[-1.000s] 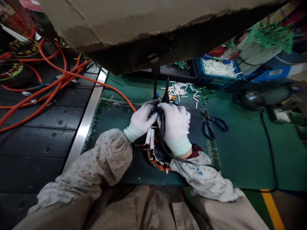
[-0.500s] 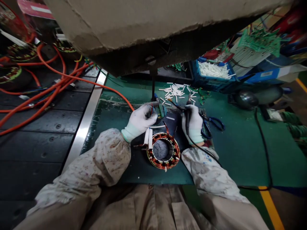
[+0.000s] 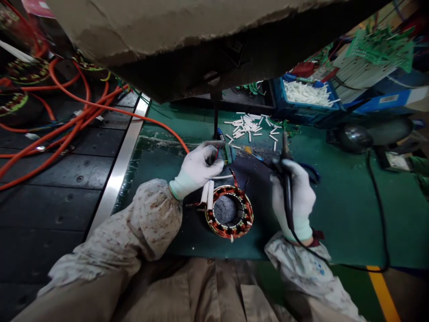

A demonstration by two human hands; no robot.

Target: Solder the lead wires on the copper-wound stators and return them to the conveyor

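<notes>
Working over the green surface (image 3: 335, 214), we have the copper-wound stator (image 3: 229, 212) lying between our hands; our right hand (image 3: 295, 197) wraps its grip around the soldering iron (image 3: 284, 156), our left hand (image 3: 197, 167) pinches the stator's wire ends (image 3: 224, 154).

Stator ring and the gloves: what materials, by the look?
Stator: likely enamelled copper windings, glossy reddish-orange coils, around a dark core. Gloves on the left hand and right hand: white knit fabric, matte, with pale green cuffs; probably cotton or nylon.
</notes>
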